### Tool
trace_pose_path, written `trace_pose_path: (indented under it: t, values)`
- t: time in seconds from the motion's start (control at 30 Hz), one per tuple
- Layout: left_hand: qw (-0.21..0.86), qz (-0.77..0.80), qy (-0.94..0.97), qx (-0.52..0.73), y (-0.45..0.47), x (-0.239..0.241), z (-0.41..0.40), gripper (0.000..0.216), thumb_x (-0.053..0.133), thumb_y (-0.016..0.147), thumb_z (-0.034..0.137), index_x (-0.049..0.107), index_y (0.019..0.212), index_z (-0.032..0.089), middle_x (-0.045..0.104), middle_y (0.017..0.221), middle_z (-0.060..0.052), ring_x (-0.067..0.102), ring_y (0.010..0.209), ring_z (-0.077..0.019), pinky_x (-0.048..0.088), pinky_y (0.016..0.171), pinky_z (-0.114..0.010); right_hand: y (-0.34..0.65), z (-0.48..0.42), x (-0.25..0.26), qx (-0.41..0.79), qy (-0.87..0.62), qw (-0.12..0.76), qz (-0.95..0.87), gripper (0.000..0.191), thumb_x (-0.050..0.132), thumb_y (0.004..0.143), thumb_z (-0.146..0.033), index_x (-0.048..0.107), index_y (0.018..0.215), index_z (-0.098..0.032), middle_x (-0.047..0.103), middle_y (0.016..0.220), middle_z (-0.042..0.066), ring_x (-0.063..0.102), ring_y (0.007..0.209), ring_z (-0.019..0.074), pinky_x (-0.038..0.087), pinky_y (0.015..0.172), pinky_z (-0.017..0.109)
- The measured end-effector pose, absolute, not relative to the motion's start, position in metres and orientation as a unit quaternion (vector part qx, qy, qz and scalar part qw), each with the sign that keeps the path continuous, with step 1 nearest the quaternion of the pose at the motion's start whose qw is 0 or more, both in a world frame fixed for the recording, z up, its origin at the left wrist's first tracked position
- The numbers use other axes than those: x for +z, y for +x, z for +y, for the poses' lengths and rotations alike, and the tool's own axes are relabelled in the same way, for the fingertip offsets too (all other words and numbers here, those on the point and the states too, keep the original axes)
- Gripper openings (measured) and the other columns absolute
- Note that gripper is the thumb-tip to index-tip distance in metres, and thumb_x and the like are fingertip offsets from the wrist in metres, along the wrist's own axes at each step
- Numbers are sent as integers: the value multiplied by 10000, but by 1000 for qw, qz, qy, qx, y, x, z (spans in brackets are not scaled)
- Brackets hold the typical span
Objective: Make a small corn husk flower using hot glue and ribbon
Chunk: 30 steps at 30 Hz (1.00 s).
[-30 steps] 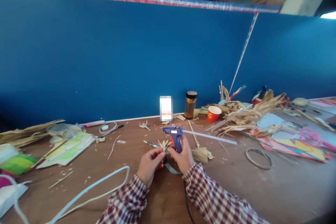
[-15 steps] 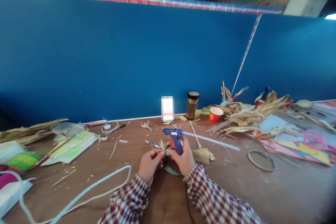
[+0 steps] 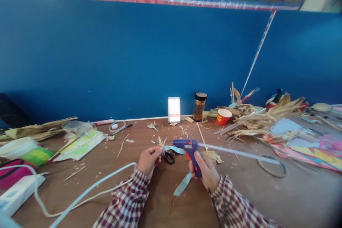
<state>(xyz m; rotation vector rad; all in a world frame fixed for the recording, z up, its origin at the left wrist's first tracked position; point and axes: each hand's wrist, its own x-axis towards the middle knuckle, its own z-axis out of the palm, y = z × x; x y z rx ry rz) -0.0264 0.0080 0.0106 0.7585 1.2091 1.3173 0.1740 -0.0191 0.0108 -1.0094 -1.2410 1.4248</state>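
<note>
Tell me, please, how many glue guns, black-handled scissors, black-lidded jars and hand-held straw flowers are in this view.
Glue gun, in the right hand: 1
Black-handled scissors: 1
Black-lidded jar: 1
Straw flower, in the left hand: 1
Total: 4

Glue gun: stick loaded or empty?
Loaded: a long pale glue stick sticks out of the back of the blue glue gun, held in the right hand; the left hand pinches a dried-husk piece.
</note>
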Motion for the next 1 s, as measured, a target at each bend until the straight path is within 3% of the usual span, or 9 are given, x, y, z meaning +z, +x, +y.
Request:
trace_pose_path:
  t: [0.23,0.8,1.0]
  values:
    - [566,521,301,564,-26,10,9,343,782,475,359,664,665,99,536,466,28,422,388,-32,343,388,-149,170,-24,14,570,-407,429,-570,430,389,833,-522,569,876,-134,497,500,-33,441,386,73,324,395,182]
    - [560,522,304,568,-25,10,8,343,779,463,382,655,630,109,507,430,46,407,367,-29,318,372,-152,172,-24,13,535,-411,413,-612,373,374,853,-478,558,861,-154,500,494,-35,440,384,77,317,395,179]
    - [562,524,301,565,-25,10,9,361,784,453,379,665,661,108,520,449,42,411,382,-29,325,378,-150,172,-24,12,517,-417,407,-627,353,356,866,-465,514,772,-163,492,505,-34,439,397,73,316,403,176]
